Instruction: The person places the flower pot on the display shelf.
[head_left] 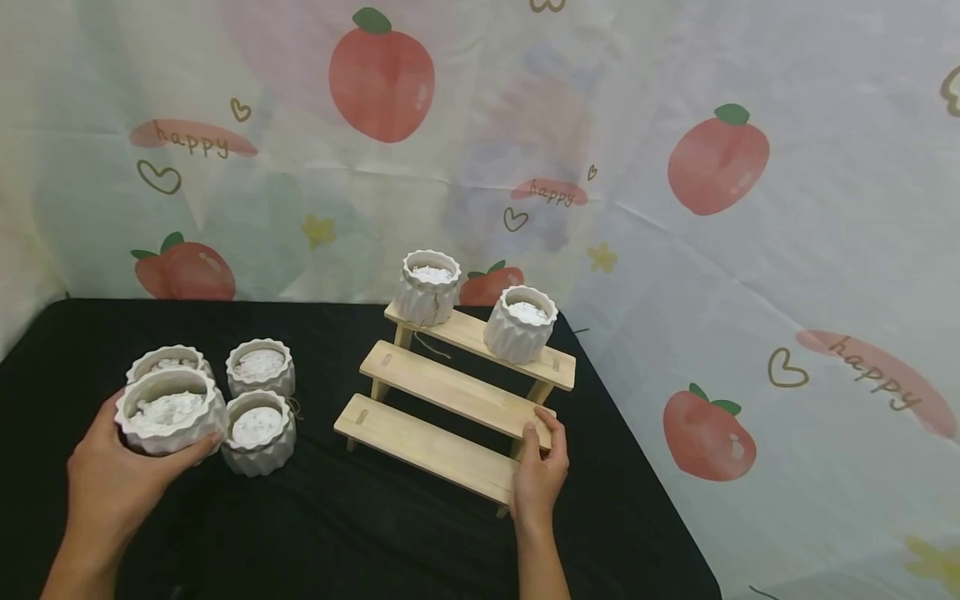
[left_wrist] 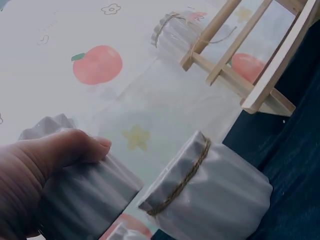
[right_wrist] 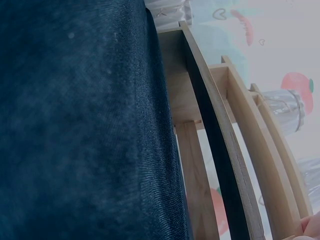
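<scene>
My left hand (head_left: 120,475) grips a white fluted pot (head_left: 168,429) with white filling inside, thumb along its near side. In the left wrist view the held pot (left_wrist: 92,197) tilts beside another pot tied with twine (left_wrist: 225,187). Close behind and beside it in the head view are three similar pots: a partly hidden one (head_left: 171,358), a back one (head_left: 270,379) and a front one (head_left: 258,454). At the right end of a three-tier wooden stand (head_left: 427,446), my right hand (head_left: 542,475) holds the middle shelf, its fingertips on the board.
Two more white pots stand on the top shelf, one at its left end (head_left: 423,300) and one toward the right (head_left: 517,337). A black cloth (head_left: 337,533) covers the table. Behind and to the right hangs a fruit-patterned curtain (head_left: 465,142).
</scene>
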